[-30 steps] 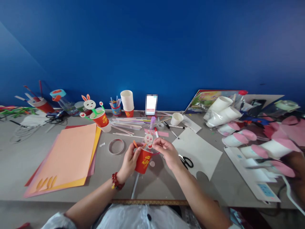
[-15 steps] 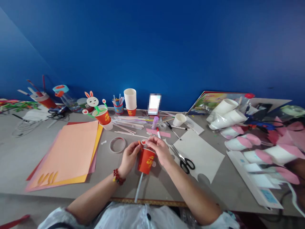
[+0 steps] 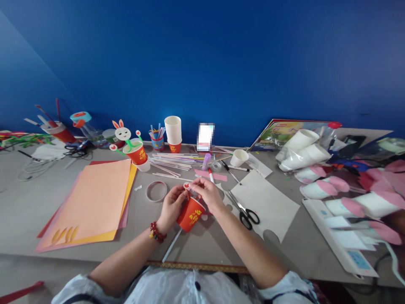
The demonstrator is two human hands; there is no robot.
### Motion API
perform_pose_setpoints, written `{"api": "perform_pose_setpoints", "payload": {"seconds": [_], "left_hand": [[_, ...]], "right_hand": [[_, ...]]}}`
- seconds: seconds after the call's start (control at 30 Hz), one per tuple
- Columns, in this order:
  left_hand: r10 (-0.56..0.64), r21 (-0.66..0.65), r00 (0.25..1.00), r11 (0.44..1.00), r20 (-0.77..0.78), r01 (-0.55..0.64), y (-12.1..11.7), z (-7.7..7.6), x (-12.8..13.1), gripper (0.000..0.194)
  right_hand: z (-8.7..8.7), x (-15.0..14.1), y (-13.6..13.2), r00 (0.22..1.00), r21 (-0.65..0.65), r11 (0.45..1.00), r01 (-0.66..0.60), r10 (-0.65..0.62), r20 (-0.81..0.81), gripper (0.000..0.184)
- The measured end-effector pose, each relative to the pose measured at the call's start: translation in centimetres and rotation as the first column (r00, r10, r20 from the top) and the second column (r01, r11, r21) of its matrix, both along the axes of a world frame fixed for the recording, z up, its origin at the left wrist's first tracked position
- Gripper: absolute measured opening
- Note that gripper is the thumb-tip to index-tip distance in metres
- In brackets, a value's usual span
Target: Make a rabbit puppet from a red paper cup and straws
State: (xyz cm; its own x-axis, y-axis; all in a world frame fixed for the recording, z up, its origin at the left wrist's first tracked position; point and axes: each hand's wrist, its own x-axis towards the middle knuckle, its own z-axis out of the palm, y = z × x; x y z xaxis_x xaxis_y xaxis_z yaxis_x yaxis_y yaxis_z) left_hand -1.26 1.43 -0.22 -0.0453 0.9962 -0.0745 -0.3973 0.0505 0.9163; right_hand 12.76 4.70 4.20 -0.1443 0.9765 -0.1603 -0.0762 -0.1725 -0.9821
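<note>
Holding tilted red cup (image 3: 191, 215), straw (image 3: 171, 246) beneath

Place: a handicraft workspace, type of building not determinable. Identified by a grey counter (image 3: 133, 228), set against a plain blue wall (image 3: 202, 63) at 12 o'clock and strewn with craft supplies. Recorded, clockwise from counter centre:
- 12 o'clock: glue-stick-like purple tube (image 3: 206, 161).
- 3 o'clock: cut white paper (image 3: 268, 202); pink-and-white paper pieces (image 3: 319, 188).
- 4 o'clock: black-handled scissors (image 3: 245, 212).
- 9 o'clock: coloured sheets (image 3: 95, 198); tape roll (image 3: 147, 192).
- 10 o'clock: rabbit-faced cup figure (image 3: 137, 154).
- 11 o'clock: loose straws (image 3: 174, 161).
- Centre: red paper cup (image 3: 190, 214), hand-held.
</note>
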Motion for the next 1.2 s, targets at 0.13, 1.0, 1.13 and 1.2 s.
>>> {"api": "perform_pose_setpoints", "payload": {"seconds": [0.13, 1.0, 1.13, 1.2], "left_hand": [[-0.016, 0.005, 1.0, 1.0, 0.002, 0.016, 0.0, -0.1, 0.0, 0.029], [-0.023, -0.006, 1.0, 1.0, 0.003, 0.023, -0.1, 0.5, 0.0, 0.031], [-0.016, -0.004, 1.0, 1.0, -0.008, 0.016, -0.2, 0.8, 0.0, 0.03], [-0.007, -0.006, 1.0, 1.0, -0.024, 0.007, -0.2, 1.0, 0.0, 0.031]], "right_hand": [[-0.4, -0.1, 0.0, 1.0, -0.028, 0.999, 0.019, -0.019, -0.007, 0.024], [-2.8, -0.5, 0.2, 0.992, 0.1, 0.995, 0.018, -0.031, 0.125, 0.023], [-3.0, -0.5, 0.3, 0.985, 0.125, 0.992, 0.019, -0.04, 0.167, 0.023], [-3.1, -0.5, 0.3, 0.981, 0.136, 0.99, 0.02, -0.045, 0.187, 0.024]]}}
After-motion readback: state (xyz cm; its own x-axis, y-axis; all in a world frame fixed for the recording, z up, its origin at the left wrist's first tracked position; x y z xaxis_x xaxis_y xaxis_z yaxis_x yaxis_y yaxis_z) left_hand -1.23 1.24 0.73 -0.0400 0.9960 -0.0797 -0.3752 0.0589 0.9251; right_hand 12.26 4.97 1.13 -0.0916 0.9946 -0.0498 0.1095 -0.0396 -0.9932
